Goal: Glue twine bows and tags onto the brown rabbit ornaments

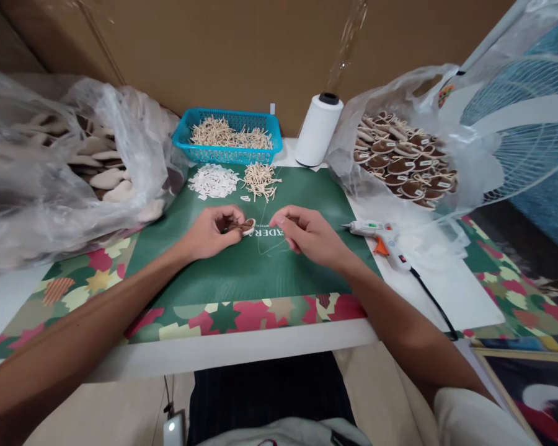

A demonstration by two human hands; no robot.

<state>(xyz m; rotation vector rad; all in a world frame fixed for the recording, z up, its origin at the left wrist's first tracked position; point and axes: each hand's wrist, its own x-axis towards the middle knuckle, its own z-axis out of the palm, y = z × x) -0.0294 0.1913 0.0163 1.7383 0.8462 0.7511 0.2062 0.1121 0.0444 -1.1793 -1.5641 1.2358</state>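
Note:
My left hand [212, 232] is closed round a small brown and white disc-shaped piece [246, 227] over the green mat [242, 272]. My right hand [307, 235] is pinched close beside it, fingers together on a fine clear thread [265, 238] that loops down over the mat. The two hands almost touch at the mat's middle. Just beyond them lie a heap of small white tags [212, 181] and a heap of beige string pieces [260, 179].
A blue basket [227, 135] of beige strings stands at the back, a white thread spool [318, 129] beside it. A glue gun [380, 236] lies to the right. Plastic bags hold beige pieces [97, 167] left and finished brown pieces [402, 162] right. A fan [521, 118] stands far right.

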